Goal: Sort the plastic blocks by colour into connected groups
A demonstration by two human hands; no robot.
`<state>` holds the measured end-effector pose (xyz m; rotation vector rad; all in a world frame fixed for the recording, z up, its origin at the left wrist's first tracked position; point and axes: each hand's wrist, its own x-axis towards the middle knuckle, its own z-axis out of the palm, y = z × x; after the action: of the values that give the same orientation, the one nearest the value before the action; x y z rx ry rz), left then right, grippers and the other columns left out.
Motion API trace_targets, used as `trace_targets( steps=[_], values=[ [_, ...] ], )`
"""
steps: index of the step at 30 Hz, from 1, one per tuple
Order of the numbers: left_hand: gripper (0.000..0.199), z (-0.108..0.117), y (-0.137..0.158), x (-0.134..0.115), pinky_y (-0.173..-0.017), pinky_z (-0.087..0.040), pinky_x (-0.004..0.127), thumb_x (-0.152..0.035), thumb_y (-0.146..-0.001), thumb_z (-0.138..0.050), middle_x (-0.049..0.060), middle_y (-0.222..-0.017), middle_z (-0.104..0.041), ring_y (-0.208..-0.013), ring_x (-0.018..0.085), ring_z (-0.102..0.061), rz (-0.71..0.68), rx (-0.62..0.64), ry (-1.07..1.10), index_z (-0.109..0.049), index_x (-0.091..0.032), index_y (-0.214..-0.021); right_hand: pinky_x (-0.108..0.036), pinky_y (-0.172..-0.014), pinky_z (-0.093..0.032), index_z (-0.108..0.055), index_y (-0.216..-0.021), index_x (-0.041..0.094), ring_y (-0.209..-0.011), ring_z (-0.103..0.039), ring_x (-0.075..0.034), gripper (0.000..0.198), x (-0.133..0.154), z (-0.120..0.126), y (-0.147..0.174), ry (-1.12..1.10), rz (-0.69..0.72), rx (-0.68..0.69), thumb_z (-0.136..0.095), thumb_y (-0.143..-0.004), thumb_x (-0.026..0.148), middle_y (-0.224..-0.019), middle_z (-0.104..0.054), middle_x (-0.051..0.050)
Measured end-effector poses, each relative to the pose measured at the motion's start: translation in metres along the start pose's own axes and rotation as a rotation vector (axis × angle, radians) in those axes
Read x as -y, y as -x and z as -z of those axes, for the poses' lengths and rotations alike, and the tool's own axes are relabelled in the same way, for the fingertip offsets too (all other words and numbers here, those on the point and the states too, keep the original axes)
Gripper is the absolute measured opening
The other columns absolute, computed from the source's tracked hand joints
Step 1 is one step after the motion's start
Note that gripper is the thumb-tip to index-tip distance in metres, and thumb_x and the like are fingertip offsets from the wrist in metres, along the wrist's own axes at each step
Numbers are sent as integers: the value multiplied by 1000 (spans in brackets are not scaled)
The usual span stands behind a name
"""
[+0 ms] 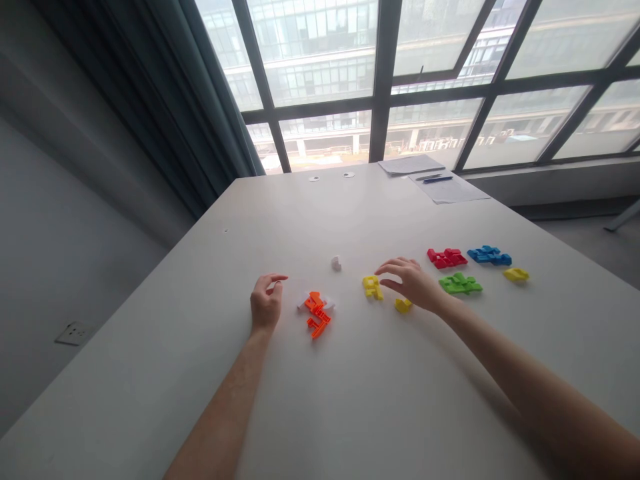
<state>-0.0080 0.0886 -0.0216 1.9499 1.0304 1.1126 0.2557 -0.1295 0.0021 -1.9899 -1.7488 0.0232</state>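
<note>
Holding right hand [414,280] unclenched, possibly touching larger yellow piece [373,291], left hand [266,305] half-curled, empty; risking bumping smaller yellow piece [403,306] with low palm.

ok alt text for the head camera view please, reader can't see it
A person's right hand, open, is close to yellow plastic pieces, and the left hand, loosely curled, is beside orange pieces on a white table. Red pieces, green pieces and blue pieces lie to the right; papers lie at the far end before large windows.
</note>
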Motion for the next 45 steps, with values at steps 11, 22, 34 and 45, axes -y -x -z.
trace_targets(
  steps=[11, 22, 34, 45],
  values=[
    [26, 1, 0, 0, -72, -51, 28, -24, -75, -45, 7, -96, -67, -99, 22, -61, -7, 1, -10, -69, -18, -81, -39, -89, -43, -69, -93, 25, -91, -65, -20, 18, -2, -14, -16, -95, -35, 59, -52, -91, 31, -99, -72, -5],
    [25, -1, -1, 4, -72, -52, 28, -24, -76, -46, 7, -97, -66, -98, 21, -61, -9, 6, 21, -69, -18, -82, -38, -85, -51, -68, -106, 23, -96, -65, -23, 26, -68, 62, 49, 41, -181, -200, -50, -90, 33, -105, -71, -9],
    [25, -1, -1, 3, -73, -52, 29, -25, -76, -46, 7, -98, -66, -98, 21, -61, -1, 16, 8, -70, -18, -83, -38, -83, -47, -73, -92, 28, -97, -62, -25, 31, -170, 107, 142, 374, -418, -135, -46, -85, 44, -101, -73, -7],
    [25, -1, -2, 5, -74, -52, 29, -25, -76, -47, 7, -98, -66, -99, 22, -61, 0, 15, 7, -70, -18, -83, -38, -85, -45, -73, -92, 26, -97, -62, -25, 32, -169, 105, 142, 293, -479, -115, -48, -80, 43, -100, -73, -8]
  ],
)
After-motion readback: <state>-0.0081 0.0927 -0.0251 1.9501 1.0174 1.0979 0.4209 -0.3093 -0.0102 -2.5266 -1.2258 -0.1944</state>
